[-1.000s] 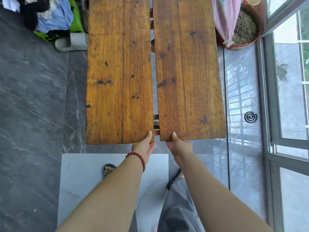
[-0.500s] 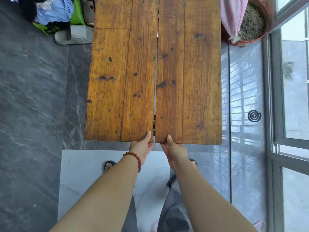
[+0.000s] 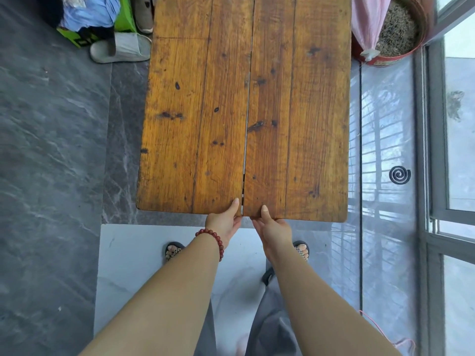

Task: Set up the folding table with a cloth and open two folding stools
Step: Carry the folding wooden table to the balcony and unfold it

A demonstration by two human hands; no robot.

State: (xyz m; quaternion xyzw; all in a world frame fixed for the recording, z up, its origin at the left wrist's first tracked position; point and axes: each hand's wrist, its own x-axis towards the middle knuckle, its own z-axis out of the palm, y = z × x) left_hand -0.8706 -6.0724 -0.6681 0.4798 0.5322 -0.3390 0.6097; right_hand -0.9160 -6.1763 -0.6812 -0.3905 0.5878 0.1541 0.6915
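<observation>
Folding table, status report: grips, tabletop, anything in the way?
Left grip holds left half at near edge, right grip holds right half. Halves nearly meet, no cloth. Slipper and pot flank far end.

The table point(image 3: 200, 124) has two halves side by side, with a thin gap between. The left hand point(image 3: 225, 223) and the right hand point(image 3: 273, 228) hold its near edge, one on each side of the gap. A slipper point(image 3: 120, 48) lies to its left, a tub point(image 3: 393, 59) and a coil point(image 3: 399, 174) to its right.

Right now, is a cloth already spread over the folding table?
No: the folding table shows only bare wooden boards, with the left hand and right hand gripping its near edge.
</observation>
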